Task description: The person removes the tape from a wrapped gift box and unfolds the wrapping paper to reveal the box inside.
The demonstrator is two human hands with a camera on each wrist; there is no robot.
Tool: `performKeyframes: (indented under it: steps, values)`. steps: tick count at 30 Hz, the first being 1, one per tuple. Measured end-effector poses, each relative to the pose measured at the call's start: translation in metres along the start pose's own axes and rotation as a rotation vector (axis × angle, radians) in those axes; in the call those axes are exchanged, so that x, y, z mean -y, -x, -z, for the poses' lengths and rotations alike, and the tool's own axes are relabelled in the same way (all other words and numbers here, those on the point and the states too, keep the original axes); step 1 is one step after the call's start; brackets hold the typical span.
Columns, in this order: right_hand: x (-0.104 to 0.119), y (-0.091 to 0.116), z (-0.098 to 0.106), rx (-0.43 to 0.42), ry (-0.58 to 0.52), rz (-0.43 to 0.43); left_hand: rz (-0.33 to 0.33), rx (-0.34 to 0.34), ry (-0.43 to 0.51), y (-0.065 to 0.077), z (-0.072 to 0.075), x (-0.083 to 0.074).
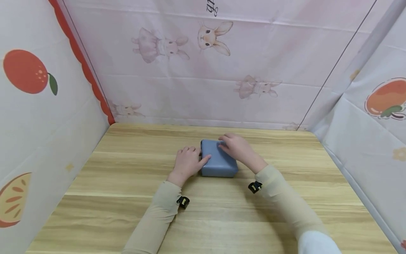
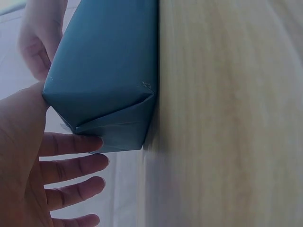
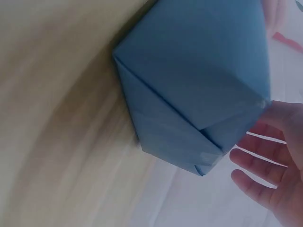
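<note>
A blue paper-wrapped box lies on the wooden table in the head view, between both hands. My left hand is at its left side, the thumb reaching onto the top face. In the left wrist view, the index finger is at the box's folded end, and the other fingers are spread apart below it. Over the far right part of the box is my right hand. In the right wrist view, its loosely bent fingers are beside the top edge near the folded end; the thumb is hidden there.
The light wooden table runs up to a pink rabbit-print backdrop. White fruit-print sheets hang on the left and right. Small black devices with yellow marks are on the left cuff and right cuff.
</note>
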State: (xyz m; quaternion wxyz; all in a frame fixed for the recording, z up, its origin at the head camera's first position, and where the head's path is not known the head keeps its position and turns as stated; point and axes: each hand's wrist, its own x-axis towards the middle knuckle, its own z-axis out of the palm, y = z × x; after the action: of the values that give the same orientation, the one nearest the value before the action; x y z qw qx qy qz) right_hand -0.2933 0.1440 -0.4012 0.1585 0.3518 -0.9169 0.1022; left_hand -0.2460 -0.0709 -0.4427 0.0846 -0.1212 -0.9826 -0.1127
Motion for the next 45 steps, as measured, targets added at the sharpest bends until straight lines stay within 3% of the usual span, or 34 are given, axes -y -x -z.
performKeyframes:
  steps: [11,19,32,45]
  values:
    - [0.004,-0.023,-0.003,0.156,0.254,0.056,0.008,0.012,0.012,0.0,0.002,-0.001]
    - [0.001,-0.028,-0.009,0.117,0.373,0.147,0.001,0.016,0.017,0.0,0.001,-0.002]
    - [0.0,-0.032,-0.01,0.147,0.404,0.208,0.008,0.021,0.032,0.0,0.002,-0.001]
    - [-0.022,-0.047,-0.016,0.101,0.301,0.194,0.007,0.023,0.026,0.0,0.004,-0.002]
